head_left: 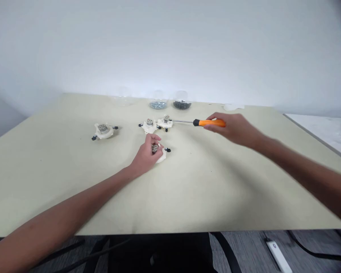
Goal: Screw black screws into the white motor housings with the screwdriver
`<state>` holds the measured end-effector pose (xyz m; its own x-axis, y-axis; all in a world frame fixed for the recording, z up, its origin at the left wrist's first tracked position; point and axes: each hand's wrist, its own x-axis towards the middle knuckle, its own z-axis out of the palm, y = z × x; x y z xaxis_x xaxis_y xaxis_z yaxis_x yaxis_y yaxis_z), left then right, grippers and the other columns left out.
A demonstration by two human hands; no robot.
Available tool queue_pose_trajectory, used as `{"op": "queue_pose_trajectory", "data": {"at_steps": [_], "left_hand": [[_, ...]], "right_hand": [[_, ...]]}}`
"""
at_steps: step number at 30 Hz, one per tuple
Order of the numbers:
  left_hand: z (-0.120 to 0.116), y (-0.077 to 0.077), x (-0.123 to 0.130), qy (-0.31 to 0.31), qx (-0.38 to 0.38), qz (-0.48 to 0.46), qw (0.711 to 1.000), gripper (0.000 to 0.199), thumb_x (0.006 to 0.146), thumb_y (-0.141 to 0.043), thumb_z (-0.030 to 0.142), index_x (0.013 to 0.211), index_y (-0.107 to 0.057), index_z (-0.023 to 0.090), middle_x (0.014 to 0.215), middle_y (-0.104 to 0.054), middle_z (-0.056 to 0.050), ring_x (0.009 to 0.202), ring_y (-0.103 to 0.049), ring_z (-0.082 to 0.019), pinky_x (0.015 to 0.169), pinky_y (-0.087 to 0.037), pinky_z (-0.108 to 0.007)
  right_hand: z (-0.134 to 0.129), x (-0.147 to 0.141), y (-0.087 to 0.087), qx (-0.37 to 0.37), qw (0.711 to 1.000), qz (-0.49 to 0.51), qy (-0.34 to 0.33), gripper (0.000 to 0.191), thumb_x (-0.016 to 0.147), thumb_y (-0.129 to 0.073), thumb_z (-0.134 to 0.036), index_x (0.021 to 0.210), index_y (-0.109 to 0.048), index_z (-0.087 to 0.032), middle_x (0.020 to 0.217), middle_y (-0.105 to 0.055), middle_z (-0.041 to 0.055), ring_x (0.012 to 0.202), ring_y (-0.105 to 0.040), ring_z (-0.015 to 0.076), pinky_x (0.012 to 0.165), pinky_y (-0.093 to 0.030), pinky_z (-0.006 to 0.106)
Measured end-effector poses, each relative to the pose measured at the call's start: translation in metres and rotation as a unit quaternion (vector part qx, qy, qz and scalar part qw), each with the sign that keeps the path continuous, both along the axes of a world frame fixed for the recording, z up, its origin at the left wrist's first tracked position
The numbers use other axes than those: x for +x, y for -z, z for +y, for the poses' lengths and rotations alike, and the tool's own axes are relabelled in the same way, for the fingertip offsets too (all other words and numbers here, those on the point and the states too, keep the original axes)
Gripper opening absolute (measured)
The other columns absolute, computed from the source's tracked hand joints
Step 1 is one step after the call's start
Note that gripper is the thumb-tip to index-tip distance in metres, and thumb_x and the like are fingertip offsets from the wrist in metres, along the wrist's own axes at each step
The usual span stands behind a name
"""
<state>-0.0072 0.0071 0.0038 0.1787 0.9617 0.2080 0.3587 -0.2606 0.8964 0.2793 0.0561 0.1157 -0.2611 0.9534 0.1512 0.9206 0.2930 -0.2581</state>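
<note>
My right hand [233, 127] grips a screwdriver [211, 123] by its orange and black handle. The shaft lies nearly level and points left, its tip by a white plastic part with a small motor [165, 121]. Nearer to me, my left hand [147, 153] has its fingers closed around a similar white motor part [161, 156], partly hidden by the fingers, with a black piece sticking out at its right. A third white motor part [149, 126] sits just beyond the left hand. Farther left rests another white motor part [103, 131] with black pieces on its sides.
At the back of the table [204, 197], by the wall, stand a clear bowl of silvery small pieces [158, 105] and one of black small pieces [182, 105]. A faint clear bowl [122, 99] is to their left. A white power strip [279, 257] lies on the floor.
</note>
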Motion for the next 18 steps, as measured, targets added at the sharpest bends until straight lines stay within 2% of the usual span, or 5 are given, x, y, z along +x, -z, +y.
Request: {"op": "queue_pose_trajectory", "data": {"at_steps": [4, 7, 10, 15, 18], "left_hand": [[0.001, 0.000, -0.001, -0.006, -0.053, -0.100, 0.994, 0.024, 0.086, -0.050, 0.025, 0.108, -0.040, 0.023, 0.090, -0.060, 0.000, 0.079, -0.059, -0.014, 0.066, -0.040, -0.024], [0.000, 0.000, -0.002, -0.020, -0.087, -0.143, 0.986, 0.023, 0.086, -0.050, 0.027, 0.107, -0.042, 0.024, 0.090, -0.064, 0.000, 0.065, -0.052, -0.011, 0.059, -0.037, -0.023], [-0.001, 0.000, -0.002, -0.024, -0.091, -0.153, 0.984, 0.023, 0.086, -0.051, 0.029, 0.107, -0.042, 0.024, 0.091, -0.065, 0.000, 0.061, -0.049, -0.010, 0.056, -0.036, -0.023], [-0.003, 0.001, -0.002, -0.008, -0.073, -0.134, 0.988, 0.023, 0.086, -0.053, 0.025, 0.107, -0.042, 0.024, 0.085, -0.062, 0.001, 0.064, -0.051, -0.010, 0.057, -0.035, -0.022], [-0.004, 0.001, -0.002, -0.001, -0.065, -0.124, 0.990, 0.024, 0.086, -0.053, 0.025, 0.107, -0.042, 0.025, 0.083, -0.059, 0.002, 0.065, -0.053, -0.011, 0.057, -0.035, -0.023]], "right_hand": [[-0.012, -0.006, 0.066, 0.004, 0.998, 0.050, 0.022, 0.035, 0.088, -0.050, -0.052, 0.105, -0.062, -0.024, 0.082, -0.064, 0.0031, 0.069, -0.056, 0.0157, 0.060, -0.041, 0.028], [-0.016, -0.019, 0.097, 0.019, 0.996, 0.071, 0.041, 0.032, 0.089, -0.049, -0.047, 0.104, -0.062, -0.022, 0.090, -0.063, 0.0074, 0.081, -0.056, 0.0204, 0.070, -0.043, 0.032], [-0.017, -0.027, 0.107, 0.033, 0.996, 0.069, 0.050, 0.031, 0.089, -0.049, -0.044, 0.102, -0.063, -0.020, 0.097, -0.060, 0.0113, 0.095, -0.053, 0.0258, 0.079, -0.043, 0.038], [-0.020, -0.021, 0.107, 0.022, 0.996, 0.085, 0.017, 0.027, 0.088, -0.051, -0.041, 0.105, -0.063, -0.023, 0.102, -0.060, 0.0079, 0.094, -0.055, 0.0213, 0.083, -0.045, 0.035], [-0.026, -0.017, 0.105, 0.024, 0.996, 0.082, 0.000, 0.027, 0.087, -0.055, -0.037, 0.109, -0.064, -0.024, 0.106, -0.060, 0.0083, 0.100, -0.055, 0.0233, 0.089, -0.044, 0.039]]}}
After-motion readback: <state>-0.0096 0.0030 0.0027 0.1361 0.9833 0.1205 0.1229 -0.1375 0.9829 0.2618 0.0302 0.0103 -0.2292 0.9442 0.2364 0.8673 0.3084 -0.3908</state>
